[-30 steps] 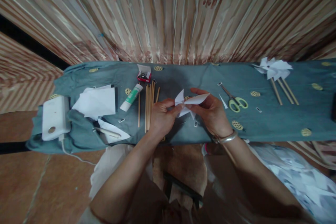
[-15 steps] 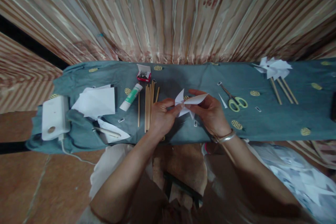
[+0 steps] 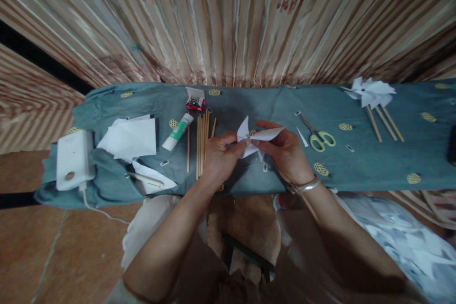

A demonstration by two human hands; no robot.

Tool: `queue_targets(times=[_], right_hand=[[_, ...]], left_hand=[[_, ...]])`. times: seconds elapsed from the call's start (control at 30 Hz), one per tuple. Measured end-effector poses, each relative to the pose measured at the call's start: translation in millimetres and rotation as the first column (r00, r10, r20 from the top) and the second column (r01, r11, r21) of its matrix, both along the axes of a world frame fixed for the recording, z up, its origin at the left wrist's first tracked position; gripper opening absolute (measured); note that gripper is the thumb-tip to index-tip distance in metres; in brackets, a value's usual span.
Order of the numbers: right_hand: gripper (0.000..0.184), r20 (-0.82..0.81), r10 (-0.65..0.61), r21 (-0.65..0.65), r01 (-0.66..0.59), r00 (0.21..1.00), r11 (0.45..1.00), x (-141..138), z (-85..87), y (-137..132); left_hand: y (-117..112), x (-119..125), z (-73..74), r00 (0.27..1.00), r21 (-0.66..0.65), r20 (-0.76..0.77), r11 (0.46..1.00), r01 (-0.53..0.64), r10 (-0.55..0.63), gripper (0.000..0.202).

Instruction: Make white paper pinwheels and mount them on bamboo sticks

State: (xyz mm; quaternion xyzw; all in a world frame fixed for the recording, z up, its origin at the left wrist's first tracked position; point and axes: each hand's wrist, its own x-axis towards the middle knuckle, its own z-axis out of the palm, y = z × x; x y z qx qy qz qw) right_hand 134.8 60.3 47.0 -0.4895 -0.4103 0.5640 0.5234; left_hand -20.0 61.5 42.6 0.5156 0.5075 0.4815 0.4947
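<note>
Between my two hands is a white paper pinwheel (image 3: 268,134), its blades folded and pointing outward, held just above the cloth. My left hand (image 3: 221,156) pinches it near the centre with thumb and fingers. From the other side my right hand (image 3: 285,152), with a silvery bangle at the wrist, grips a blade between thumb and fingers. The fingertips partly hide the middle of the pinwheel. Several wooden sticks (image 3: 202,145) lie right beside my left hand. Scissors (image 3: 321,140) with pale green handles and a thin paper scrap (image 3: 302,137) lie to the right of my right hand.
On the green cloth (image 3: 370,166) are a glue stick (image 3: 178,131), an open red box of small metal pieces (image 3: 195,99), paper sheets (image 3: 134,137), a pen (image 3: 146,179) on folded paper and a white corded device (image 3: 74,160). Finished pinwheels (image 3: 372,91) lie far right. A curtain (image 3: 228,23) hangs behind.
The pinwheel's upper left blade stands slightly higher than before. Both hands keep nearly the same place and grip.
</note>
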Motion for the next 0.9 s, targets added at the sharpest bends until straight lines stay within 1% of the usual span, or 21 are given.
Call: queue_targets(times=[0.13,0.3,0.4,0.53,0.7,0.9], right_hand=[[0.053,0.011,-0.033,0.006,0.033,0.999,0.999,0.8,-1.3,1.4],[0.055,0.061,-0.025,0.045,0.023,0.998,0.999,2.7,-5.1,1.1],[0.053,0.044,0.000,0.047,-0.002,0.999,0.999,3.4,-5.6,1.2],[0.051,-0.003,0.020,0.027,-0.020,1.000,0.999,3.4,-3.6,1.7],[0.049,-0.047,0.022,0.022,-0.021,0.999,1.000,1.9,-1.2,0.7],[0.047,0.023,0.032,0.048,-0.033,0.999,0.998,2.3,-3.2,0.6]], left_hand=[[2.6,0.6,0.2,0.996,0.004,0.094,1.000,0.010,-0.011,0.019],[2.9,1.8,-1.7,0.993,-0.029,0.116,1.000,0.001,0.002,0.022],[2.7,2.9,-3.8,0.987,-0.051,0.159,0.999,0.004,0.005,0.025],[2.7,3.8,-5.1,0.979,-0.063,0.202,0.998,0.011,0.002,0.021],[2.3,3.8,-5.7,0.985,-0.071,0.170,0.998,0.000,0.012,0.020],[0.2,2.0,-4.0,0.995,-0.027,0.099,1.000,-0.006,0.008,0.014]])
